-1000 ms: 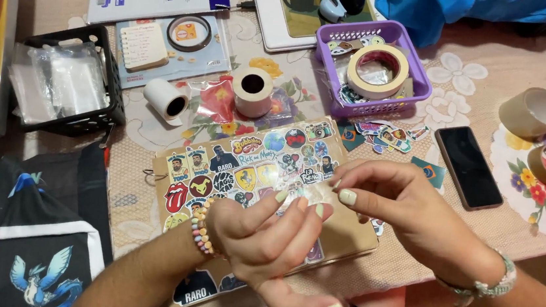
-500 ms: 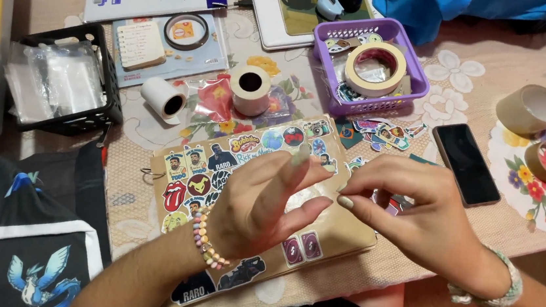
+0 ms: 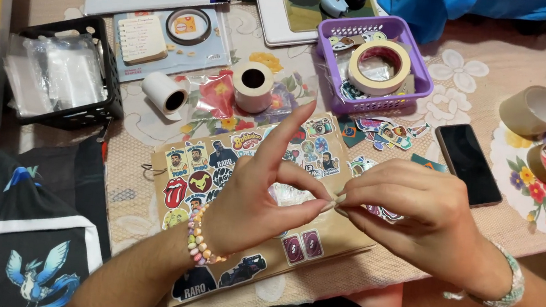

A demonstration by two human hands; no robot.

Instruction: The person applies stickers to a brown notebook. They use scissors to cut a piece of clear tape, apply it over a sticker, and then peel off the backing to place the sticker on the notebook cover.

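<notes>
Both my hands meet above a brown cardboard cover [image 3: 338, 235] that is plastered with stickers. My left hand [image 3: 252, 198], with a bead bracelet on the wrist, pinches a small shiny sticker [image 3: 290, 194] between thumb and middle finger; its index finger points up. My right hand [image 3: 412, 215], with a pale bracelet, pinches the same sticker's edge with its fingertips. The two sets of fingertips touch at the middle. The sticker is mostly hidden by fingers.
Loose stickers [image 3: 383, 131] lie by a black phone [image 3: 468, 163]. A purple basket [image 3: 417, 87] holds masking tape [image 3: 379, 65]. Two white paper rolls [image 3: 252, 86] stand behind. A black crate [image 3: 104, 86] of plastic bags is at the left, two tape rolls [image 3: 535, 110] at the right.
My left hand has turned and closed its thumb and middle finger onto the sticker that the right hand holds. Both hands have shifted slightly right and come together.
</notes>
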